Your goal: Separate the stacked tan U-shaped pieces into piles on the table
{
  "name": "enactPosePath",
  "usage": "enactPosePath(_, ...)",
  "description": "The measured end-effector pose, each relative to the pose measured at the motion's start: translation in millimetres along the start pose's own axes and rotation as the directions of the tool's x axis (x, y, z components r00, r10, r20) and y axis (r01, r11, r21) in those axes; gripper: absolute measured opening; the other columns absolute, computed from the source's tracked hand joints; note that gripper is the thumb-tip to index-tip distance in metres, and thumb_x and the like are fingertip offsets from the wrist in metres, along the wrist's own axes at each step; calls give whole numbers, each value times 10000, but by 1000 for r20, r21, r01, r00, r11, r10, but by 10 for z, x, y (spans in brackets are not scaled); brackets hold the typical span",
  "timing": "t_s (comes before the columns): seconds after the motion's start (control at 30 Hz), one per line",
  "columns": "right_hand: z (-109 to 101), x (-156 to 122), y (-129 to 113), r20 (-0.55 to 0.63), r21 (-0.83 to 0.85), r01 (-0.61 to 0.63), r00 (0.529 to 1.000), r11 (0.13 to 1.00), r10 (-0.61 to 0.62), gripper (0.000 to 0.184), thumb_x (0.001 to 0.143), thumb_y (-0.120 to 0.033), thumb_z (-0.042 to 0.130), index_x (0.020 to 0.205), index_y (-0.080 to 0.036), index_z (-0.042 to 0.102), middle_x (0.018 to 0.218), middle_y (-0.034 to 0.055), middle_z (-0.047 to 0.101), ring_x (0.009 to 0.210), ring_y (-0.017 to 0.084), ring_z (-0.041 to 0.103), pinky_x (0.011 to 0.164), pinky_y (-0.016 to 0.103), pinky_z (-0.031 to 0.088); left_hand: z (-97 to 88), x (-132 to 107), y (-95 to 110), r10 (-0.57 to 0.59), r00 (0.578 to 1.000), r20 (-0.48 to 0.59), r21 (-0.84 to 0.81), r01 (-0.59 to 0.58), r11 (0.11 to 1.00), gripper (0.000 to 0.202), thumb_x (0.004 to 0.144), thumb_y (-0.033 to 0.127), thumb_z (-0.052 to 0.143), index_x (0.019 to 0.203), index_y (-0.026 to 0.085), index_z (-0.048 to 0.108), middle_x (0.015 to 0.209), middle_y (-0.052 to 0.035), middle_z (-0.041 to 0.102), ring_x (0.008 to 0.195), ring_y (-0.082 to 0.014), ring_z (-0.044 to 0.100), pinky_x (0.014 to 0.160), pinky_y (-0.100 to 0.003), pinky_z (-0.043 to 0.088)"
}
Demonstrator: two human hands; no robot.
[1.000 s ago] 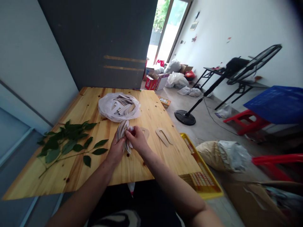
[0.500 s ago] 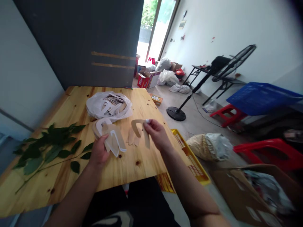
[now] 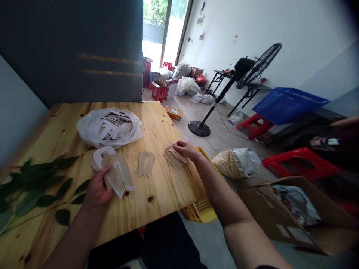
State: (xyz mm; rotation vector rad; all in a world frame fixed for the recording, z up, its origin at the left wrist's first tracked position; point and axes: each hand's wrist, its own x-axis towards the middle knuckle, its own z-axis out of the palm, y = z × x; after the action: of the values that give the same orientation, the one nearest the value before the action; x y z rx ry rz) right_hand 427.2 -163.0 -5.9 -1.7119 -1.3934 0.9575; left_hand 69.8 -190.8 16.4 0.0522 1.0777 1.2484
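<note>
My left hand grips a stack of U-shaped tan cardboard cutouts just above the pine tabletop. My right hand pinches another cutout, which rests on the table near its right edge. Between my hands lies a single cutout. Behind them, a white plastic bag holds a heap of similar cutouts. A leafy green branch lies at the left, close to my left hand and partly out of view.
A yellow plastic crate sits below the table's right edge. Beyond it are a stuffed sack, an open cardboard box, red stools and a blue crate. Another person's hand shows at the right.
My right hand has dropped from the air to the table, bringing its cutout down onto the wood. My left hand still holds the stack. The view has swung left.
</note>
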Motion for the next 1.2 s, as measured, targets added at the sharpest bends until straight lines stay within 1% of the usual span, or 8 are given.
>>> enactPosePath(0.23, 102, 70, 110, -153, -237, 31, 986, 971, -69, 112, 767, -233, 706, 686, -195, 638, 699, -1, 651, 707, 161, 568, 692, 271, 442, -21, 28, -24, 19, 1000, 5, 30, -19, 999, 414, 865, -27, 491, 1159, 167, 709, 741, -11, 786, 597, -162, 745, 678, -266, 657)
enactPosePath(0.4, 288, -136, -52, -233, -310, 114, 953, 944, -192, 51, 838, -225, 631, 841, -180, 654, 948, 99, 675, 774, 195, 608, 801, 354, 483, -39, 30, -57, -30, 999, 19, 31, 30, 999, 321, 840, 34, 557, 1105, 134, 707, 716, -42, 771, 644, -218, 762, 744, -362, 669)
enactPosePath(0.53, 766, -522, -483, -124, -198, 367, 911, 909, -394, 164, 941, -356, 565, 862, -222, 618, 837, 56, 646, 726, 197, 619, 684, 324, 496, -74, 56, -105, -25, 998, 50, 4, 24, 1000, 209, 823, 55, 599, 994, 107, 707, 725, -65, 769, 701, -227, 768, 812, -378, 658)
enactPosePath(0.63, 1251, -793, -820, -63, -147, 490, 862, 859, -502, 163, 974, -327, 535, 858, -234, 602, 910, 66, 650, 773, 188, 630, 728, 320, 507, -107, 84, -156, 14, 992, 124, -22, -11, 1000, 177, 823, 82, 635, 982, 104, 710, 791, -84, 787, 766, -234, 773, 856, -382, 644)
enactPosePath(0.73, 1675, -880, -985, -31, -106, 512, 855, 853, -517, 129, 972, -321, 552, 891, -236, 605, 933, 74, 646, 838, 203, 639, 767, 332, 517, -129, 111, -195, 38, 976, 213, -33, -32, 999, 203, 857, 191, 680, 1036, 104, 721, 890, -108, 803, 851, -245, 774, 884, -379, 632)
enactPosePath(0.83, 1933, -828, -985, -38, -80, 458, 886, 885, -462, 109, 950, -327, 591, 899, -232, 602, 936, 75, 629, 850, 210, 636, 775, 347, 525, -144, 126, -218, 84, 963, 256, -75, -67, 995, 213, 880, 251, 694, 1039, 116, 735, 935, -112, 806, 956, -257, 768, 921, -360, 614)
enactPosePath(0.97, 2032, -764, -941, -46, -44, 389, 919, 920, -391, 182, 904, -390, 661, 867, -231, 578, 928, 64, 611, 803, 197, 627, 731, 336, 536, -174, 123, -252, 140, 934, 330, -102, -112, 988, 200, 846, 262, 757, 1002, 137, 748, 942, -102, 805, 1037, -275, 755, 954, -368, 598)
enactPosePath(1.2, 1988, -779, -985, -63, -32, 373, 925, 927, -374, 252, 881, -447, 682, 860, -221, 571, 908, 65, 613, 814, 203, 625, 756, 347, 532, -196, 97, -279, 162, 916, 367, -128, -122, 984, 211, 780, 197, 816, 980, 153, 765, 980, -85, 813, 1003, -249, 760, 970, -358, 590)
